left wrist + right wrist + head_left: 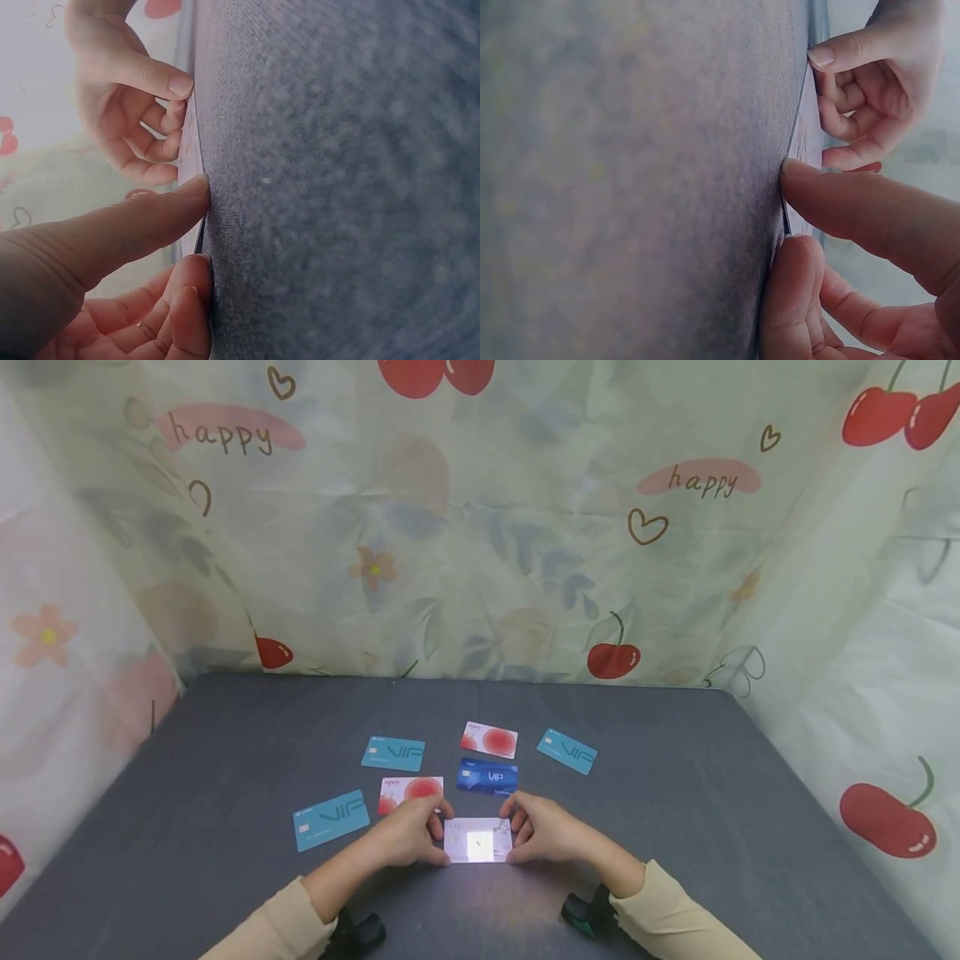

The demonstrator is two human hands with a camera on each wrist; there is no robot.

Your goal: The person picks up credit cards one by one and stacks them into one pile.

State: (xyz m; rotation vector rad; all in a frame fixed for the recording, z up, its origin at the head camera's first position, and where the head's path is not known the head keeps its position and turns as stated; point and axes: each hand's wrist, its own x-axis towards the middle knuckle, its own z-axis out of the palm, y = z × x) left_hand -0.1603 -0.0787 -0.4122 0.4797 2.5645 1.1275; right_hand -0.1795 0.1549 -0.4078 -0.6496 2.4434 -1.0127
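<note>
Both curled hands (409, 832) (548, 830) pinch a pale lilac card (478, 841), its middle glaring white.

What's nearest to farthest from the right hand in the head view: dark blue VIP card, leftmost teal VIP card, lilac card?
1. Lilac card: right hand grips its end.
2. Dark blue VIP card: beyond, leftward.
3. Leftmost teal VIP card: past the left hand.

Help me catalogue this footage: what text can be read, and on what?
"happy", twice: backdrop.
"VIP", once each: three light-blue cards.
"VIP": dark-blue card.
Too small to read: corner print on those cards and on two red-circle cards.
Held pale card: nothing legible.
</note>
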